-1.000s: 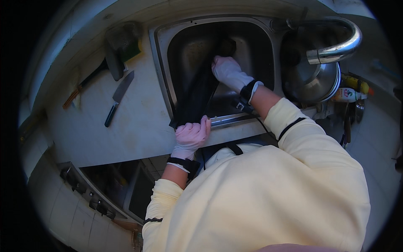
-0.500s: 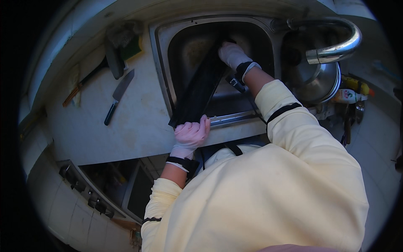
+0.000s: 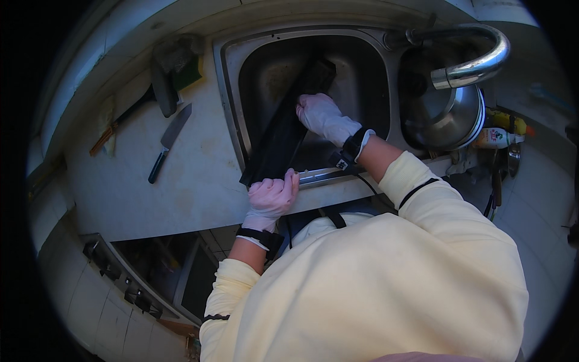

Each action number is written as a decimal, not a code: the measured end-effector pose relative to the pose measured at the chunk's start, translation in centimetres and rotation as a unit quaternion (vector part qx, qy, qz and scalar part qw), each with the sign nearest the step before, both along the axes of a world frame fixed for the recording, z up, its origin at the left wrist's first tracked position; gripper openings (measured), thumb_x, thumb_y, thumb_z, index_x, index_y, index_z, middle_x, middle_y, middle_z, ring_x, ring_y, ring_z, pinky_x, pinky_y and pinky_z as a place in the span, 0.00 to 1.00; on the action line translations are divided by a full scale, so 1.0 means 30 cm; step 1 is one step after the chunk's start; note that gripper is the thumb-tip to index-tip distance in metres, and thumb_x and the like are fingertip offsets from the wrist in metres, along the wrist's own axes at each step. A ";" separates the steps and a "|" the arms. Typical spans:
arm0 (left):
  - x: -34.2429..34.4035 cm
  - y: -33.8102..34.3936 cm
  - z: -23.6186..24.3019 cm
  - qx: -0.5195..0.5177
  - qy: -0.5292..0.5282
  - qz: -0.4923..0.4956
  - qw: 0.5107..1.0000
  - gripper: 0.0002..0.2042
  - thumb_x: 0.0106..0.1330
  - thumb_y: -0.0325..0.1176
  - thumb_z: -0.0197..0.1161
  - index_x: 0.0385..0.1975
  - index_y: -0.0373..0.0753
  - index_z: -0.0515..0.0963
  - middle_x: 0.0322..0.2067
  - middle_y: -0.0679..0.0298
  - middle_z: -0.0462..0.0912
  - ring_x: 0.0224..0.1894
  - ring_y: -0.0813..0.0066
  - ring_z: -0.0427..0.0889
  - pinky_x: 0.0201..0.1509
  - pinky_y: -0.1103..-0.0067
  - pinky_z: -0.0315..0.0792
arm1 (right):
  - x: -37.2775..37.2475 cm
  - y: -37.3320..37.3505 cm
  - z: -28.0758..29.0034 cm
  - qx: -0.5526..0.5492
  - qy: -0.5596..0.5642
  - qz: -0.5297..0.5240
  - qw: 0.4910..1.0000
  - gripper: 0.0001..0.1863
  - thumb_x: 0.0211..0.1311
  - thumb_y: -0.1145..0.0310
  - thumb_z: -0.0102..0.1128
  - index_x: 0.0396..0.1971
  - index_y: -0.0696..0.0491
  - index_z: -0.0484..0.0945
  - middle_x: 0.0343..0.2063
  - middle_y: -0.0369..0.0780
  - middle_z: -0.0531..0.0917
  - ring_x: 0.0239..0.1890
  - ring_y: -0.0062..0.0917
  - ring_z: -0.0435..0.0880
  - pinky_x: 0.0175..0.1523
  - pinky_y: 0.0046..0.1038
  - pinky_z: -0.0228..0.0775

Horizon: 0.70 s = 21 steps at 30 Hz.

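Observation:
A long, flat black panel (image 3: pixel 274 142) lies slantwise across the left sink basin (image 3: pixel 362 90), its near end resting over the front rim. At that near end, my left hand (image 3: pixel 271 192), in a thin pale glove, is closed around the panel's edge. My right hand (image 3: pixel 325 117), gloved the same way, is on the panel's right side about halfway along. Its fingers are curled in against the dark surface, and whatever they may hold is hidden. The panel's far end (image 3: pixel 325 67) shows beyond my right hand.
On the counter (image 3: pixel 199 163) to the left lie a knife (image 3: pixel 169 143) and, behind it, a green-and-yellow sponge (image 3: pixel 189 73). A curved faucet (image 3: pixel 482 69) reaches over the right basin, where metal bowls (image 3: pixel 449 123) are stacked. Bottles (image 3: pixel 494 138) stand further right.
My right hand has slid from the panel's far end toward me, to about its middle, uncovering the far end. My left hand keeps its place at the near end.

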State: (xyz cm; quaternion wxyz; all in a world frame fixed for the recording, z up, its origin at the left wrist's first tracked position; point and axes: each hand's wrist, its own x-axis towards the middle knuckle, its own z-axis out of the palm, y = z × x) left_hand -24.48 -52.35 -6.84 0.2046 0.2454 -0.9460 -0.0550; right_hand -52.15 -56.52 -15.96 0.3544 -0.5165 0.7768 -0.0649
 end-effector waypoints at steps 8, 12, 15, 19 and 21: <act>0.003 0.003 0.012 -0.001 -0.015 -0.003 1.000 0.07 0.70 0.41 0.76 0.35 0.46 0.93 0.16 0.74 0.80 0.19 0.77 0.78 0.25 0.76 0.65 | -0.085 0.046 -0.059 -0.101 0.072 0.045 0.991 0.15 0.75 0.58 0.62 0.40 0.54 0.89 0.46 0.48 0.89 0.55 0.49 0.84 0.65 0.45 0.76; -0.001 0.000 0.006 0.004 -0.006 -0.009 1.000 0.07 0.70 0.41 0.76 0.35 0.46 0.93 0.16 0.73 0.81 0.19 0.76 0.79 0.25 0.76 0.66 | -0.124 0.055 -0.062 -0.143 0.010 -0.054 0.988 0.18 0.71 0.54 0.70 0.42 0.56 0.89 0.48 0.49 0.86 0.55 0.47 0.84 0.64 0.43 0.77; 0.000 0.003 0.000 0.008 -0.009 -0.007 1.000 0.07 0.70 0.41 0.76 0.34 0.46 0.93 0.16 0.73 0.80 0.19 0.76 0.79 0.25 0.75 0.66 | -0.137 0.020 -0.075 -0.083 0.006 -0.177 0.981 0.24 0.70 0.55 0.74 0.58 0.56 0.85 0.59 0.50 0.83 0.65 0.48 0.80 0.72 0.44 0.74; 0.006 0.008 -0.005 -0.001 -0.004 -0.006 1.000 0.08 0.71 0.41 0.75 0.34 0.46 0.93 0.15 0.71 0.81 0.18 0.75 0.79 0.24 0.74 0.66 | -0.116 -0.046 -0.087 -0.029 0.021 -0.259 0.965 0.32 0.74 0.55 0.71 0.72 0.52 0.77 0.72 0.51 0.77 0.77 0.46 0.72 0.81 0.45 0.67; 0.008 0.011 -0.008 -0.003 -0.007 0.000 1.000 0.08 0.71 0.41 0.76 0.34 0.46 0.92 0.16 0.71 0.81 0.18 0.75 0.78 0.24 0.74 0.66 | -0.084 -0.044 -0.077 0.008 0.006 -0.248 0.969 0.32 0.75 0.56 0.70 0.73 0.52 0.76 0.72 0.51 0.78 0.77 0.45 0.73 0.81 0.45 0.68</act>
